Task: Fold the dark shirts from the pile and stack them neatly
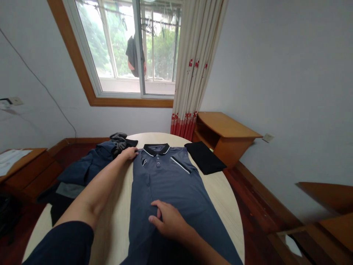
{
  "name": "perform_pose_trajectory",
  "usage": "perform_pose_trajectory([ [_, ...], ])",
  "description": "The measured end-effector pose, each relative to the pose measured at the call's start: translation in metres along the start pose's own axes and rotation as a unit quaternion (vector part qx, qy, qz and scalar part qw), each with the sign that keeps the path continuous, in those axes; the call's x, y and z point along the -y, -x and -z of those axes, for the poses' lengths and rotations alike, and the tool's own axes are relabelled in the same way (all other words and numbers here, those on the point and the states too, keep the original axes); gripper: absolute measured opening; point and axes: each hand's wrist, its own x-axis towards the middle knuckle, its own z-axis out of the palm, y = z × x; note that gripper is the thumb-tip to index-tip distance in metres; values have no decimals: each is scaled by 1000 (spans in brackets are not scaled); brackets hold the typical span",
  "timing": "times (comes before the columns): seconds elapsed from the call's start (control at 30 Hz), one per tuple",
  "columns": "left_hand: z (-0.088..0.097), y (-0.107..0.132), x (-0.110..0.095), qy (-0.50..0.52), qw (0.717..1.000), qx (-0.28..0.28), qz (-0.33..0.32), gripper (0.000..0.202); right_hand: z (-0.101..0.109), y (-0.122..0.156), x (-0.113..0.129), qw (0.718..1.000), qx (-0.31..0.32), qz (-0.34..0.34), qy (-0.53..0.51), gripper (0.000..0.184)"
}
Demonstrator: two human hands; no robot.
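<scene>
A dark grey-blue polo shirt lies front up and spread along the round table, its black, white-edged collar at the far end. One short sleeve is folded in over the chest, on the right. At the shirt's far left shoulder is my left hand, its fingers closed on the fabric edge, fingertips partly hidden. My right hand is over the lower middle of the shirt, thumb and forefinger apart and the fingers loosely bent. Nothing shows in it; whether it touches the cloth I cannot tell. The near end of the shirt runs out of view.
On the table's left lies a heap of dark clothes. A folded black garment rests at the right. Beyond stand a wooden cabinet and a long curtain beside the window. Another wooden cabinet is at far left.
</scene>
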Motion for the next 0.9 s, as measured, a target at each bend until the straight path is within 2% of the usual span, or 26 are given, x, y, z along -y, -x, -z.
perform_pose_trajectory([
  [0.1,10,-12,-1,-9,999,13,-41,30,-3,4,10,999,46,9,3,52],
  [0.23,24,-21,-11,-8,996,-8,-87,31,-4,9,17,995,92,14,24,32],
  [0.4,25,-21,-32,-13,994,-36,-103,35,3,21,25,997,77,19,16,32],
  [0.53,9,-3,-44,-23,995,-43,-83,36,9,24,26,995,96,-8,17,34],
  [0.67,-14,31,-52,-27,992,-79,-91,46,12,23,16,991,128,-28,42,29],
  [0.77,-36,56,-57,-34,988,-95,-113,52,13,19,7,997,51,-43,44,30],
  [0.83,-51,64,-59,-39,990,-76,-112,59,15,14,3,998,-13,-45,44,37],
  [0.9,-62,64,-59,-45,992,-49,-107,64,17,8,1,997,-35,-45,49,40],
])
